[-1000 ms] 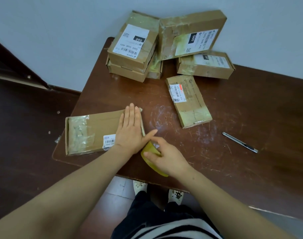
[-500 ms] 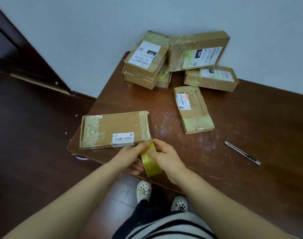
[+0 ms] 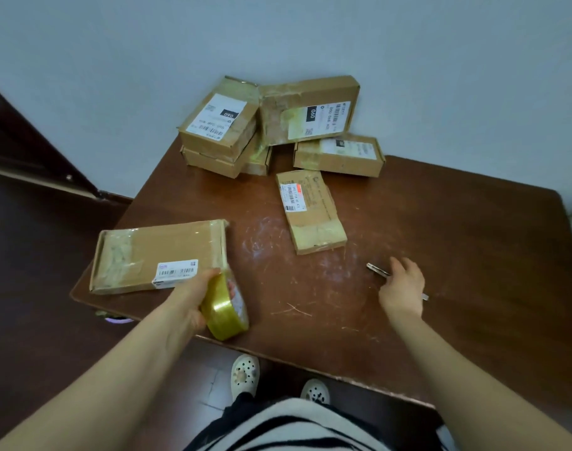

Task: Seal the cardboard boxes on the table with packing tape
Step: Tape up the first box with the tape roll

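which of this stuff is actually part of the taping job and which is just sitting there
In use: tape roll in left hand; near box; cutter under right hand.
Idle: middle box; stacked boxes by the wall.

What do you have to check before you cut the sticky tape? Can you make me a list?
1. Left hand grips the tape roll: ok.
2. Tape roll sits at the near right corner of the flat box: ok.
3. Tape strip stuck onto that box: cannot tell.
4. Right hand grips the cutter: not ok. It lies over the cutter with its fingers not curled round it.
5. Cutter blade out: cannot tell, the hand hides part of it.
6. Flat box lies flat on the table: ok.
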`<move>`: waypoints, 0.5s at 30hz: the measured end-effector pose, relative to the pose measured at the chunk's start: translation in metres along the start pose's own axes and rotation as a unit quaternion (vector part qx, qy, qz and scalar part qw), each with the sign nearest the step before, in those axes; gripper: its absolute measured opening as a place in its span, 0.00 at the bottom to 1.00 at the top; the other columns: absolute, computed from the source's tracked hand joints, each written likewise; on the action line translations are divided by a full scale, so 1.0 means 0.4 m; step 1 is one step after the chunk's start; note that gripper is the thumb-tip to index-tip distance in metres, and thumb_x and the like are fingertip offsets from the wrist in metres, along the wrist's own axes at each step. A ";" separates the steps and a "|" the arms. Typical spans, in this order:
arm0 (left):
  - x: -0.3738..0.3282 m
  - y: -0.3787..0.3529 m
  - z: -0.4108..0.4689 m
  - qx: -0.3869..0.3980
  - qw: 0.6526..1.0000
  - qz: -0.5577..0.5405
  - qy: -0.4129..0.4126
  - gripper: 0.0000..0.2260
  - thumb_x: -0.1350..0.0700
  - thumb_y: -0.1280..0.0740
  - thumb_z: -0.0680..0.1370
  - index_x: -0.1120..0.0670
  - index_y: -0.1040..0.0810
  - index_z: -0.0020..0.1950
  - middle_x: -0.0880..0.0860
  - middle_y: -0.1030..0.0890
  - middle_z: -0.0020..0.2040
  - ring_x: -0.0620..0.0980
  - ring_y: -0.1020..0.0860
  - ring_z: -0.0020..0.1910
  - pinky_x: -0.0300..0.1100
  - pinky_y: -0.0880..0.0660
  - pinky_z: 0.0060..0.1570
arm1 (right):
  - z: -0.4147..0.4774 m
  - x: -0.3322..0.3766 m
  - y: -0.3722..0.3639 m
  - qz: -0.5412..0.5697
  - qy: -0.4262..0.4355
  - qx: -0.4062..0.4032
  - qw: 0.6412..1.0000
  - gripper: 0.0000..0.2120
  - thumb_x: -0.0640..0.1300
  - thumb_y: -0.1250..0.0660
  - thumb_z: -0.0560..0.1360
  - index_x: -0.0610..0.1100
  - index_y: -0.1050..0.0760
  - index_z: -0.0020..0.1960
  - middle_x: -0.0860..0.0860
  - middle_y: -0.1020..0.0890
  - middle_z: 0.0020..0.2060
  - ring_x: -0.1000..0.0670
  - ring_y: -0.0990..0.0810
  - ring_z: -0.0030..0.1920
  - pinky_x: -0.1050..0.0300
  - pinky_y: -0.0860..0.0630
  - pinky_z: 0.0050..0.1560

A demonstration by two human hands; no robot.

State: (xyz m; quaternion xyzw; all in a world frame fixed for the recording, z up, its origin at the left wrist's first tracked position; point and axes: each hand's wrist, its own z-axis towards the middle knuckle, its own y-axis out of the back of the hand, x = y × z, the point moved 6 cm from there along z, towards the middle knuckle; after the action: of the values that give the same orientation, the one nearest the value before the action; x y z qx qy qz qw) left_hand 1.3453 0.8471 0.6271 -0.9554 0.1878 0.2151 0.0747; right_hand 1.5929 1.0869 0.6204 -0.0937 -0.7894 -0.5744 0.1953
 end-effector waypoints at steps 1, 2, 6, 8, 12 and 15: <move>0.001 -0.003 -0.002 -0.001 1.000 0.003 -0.003 0.10 0.55 0.38 0.80 0.59 0.25 0.42 0.54 0.22 0.23 0.49 0.23 0.19 0.42 0.24 0.23 | 0.013 -0.033 -0.002 -0.027 -0.017 0.023 0.999 0.27 0.31 0.42 0.76 0.41 0.38 0.75 0.43 0.40 0.75 0.43 0.44 0.75 0.49 0.42 0.72; 0.002 -0.005 -0.004 0.000 1.000 0.005 -0.004 0.10 0.56 0.38 0.80 0.60 0.26 0.42 0.54 0.22 0.23 0.48 0.24 0.19 0.41 0.23 0.23 | 0.019 -0.055 -0.004 -0.059 -0.025 0.042 0.997 0.29 0.32 0.42 0.76 0.43 0.40 0.76 0.45 0.41 0.75 0.43 0.42 0.74 0.47 0.39 0.71; 0.012 -0.005 0.000 0.000 1.000 0.009 0.001 0.12 0.55 0.40 0.80 0.61 0.25 0.41 0.55 0.22 0.23 0.47 0.25 0.18 0.45 0.28 0.32 | 0.025 -0.066 -0.005 -0.226 0.039 0.043 0.972 0.20 0.38 0.41 0.79 0.47 0.32 0.70 0.46 0.27 0.63 0.43 0.27 0.61 0.51 0.31 0.58; 0.015 -0.005 0.005 -0.005 1.000 0.010 -0.001 0.12 0.55 0.39 0.80 0.62 0.25 0.41 0.55 0.22 0.23 0.47 0.25 0.17 0.44 0.28 0.32 | 0.027 -0.068 -0.010 -0.195 0.028 0.056 0.979 0.16 0.39 0.40 0.79 0.44 0.30 0.67 0.44 0.25 0.59 0.41 0.25 0.58 0.49 0.28 0.55; 0.016 -0.011 0.002 -0.006 1.000 -0.004 -0.003 0.10 0.55 0.38 0.80 0.61 0.25 0.45 0.55 0.22 0.23 0.46 0.25 0.17 0.37 0.25 0.22 | 0.011 -0.036 0.006 0.023 -0.003 0.019 1.000 0.15 0.46 0.46 0.82 0.38 0.29 0.61 0.39 0.26 0.53 0.39 0.22 0.44 0.45 0.24 0.46; 0.013 -0.010 0.002 -0.006 1.000 -0.012 -0.016 0.09 0.56 0.39 0.81 0.62 0.26 0.51 0.56 0.22 0.22 0.46 0.25 0.17 0.37 0.26 0.19 | -0.021 0.036 -0.010 0.213 -0.001 0.036 0.976 0.12 0.47 0.47 0.83 0.42 0.29 0.58 0.45 0.20 0.41 0.49 0.22 0.33 0.51 0.23 0.36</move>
State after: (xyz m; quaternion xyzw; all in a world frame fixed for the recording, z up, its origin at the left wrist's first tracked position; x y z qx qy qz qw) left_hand 1.3511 0.8493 0.6242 -0.9546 0.1734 0.2303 0.0743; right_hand 1.5801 1.0767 0.6251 -0.2537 -0.7717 -0.4904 0.3155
